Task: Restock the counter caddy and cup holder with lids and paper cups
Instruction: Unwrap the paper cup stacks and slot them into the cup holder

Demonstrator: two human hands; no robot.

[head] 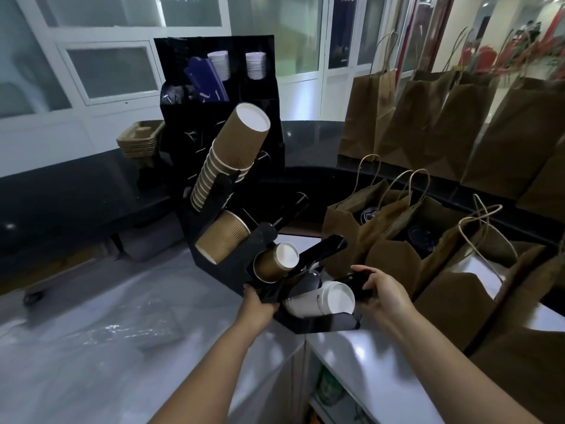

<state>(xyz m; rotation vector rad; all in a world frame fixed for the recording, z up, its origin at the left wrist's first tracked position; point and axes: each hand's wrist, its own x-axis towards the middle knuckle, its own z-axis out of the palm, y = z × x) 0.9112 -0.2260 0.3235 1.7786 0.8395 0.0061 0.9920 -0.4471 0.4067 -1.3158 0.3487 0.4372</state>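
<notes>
A black cup holder [214, 249] stands tilted on the grey counter. Its upper slot holds a tall stack of brown ribbed paper cups [226, 157]. Lower slots hold a brown cup [221, 240], a small brown cup [275, 261] and a white cup [321, 299]. My left hand [256, 304] grips the holder's lower left edge. My right hand [382, 289] grips its lower right edge next to the white cup. Behind it stands a black caddy [266, 90] with white lid stacks [255, 65] and purple packets [206, 81].
Brown paper bags [428, 240] with handles crowd the right side; some hold dark lids. More bags [443, 117] line the black raised ledge. Pulp cup trays [140, 142] are stacked at the left. Clear plastic wrap [122, 332] lies on the counter.
</notes>
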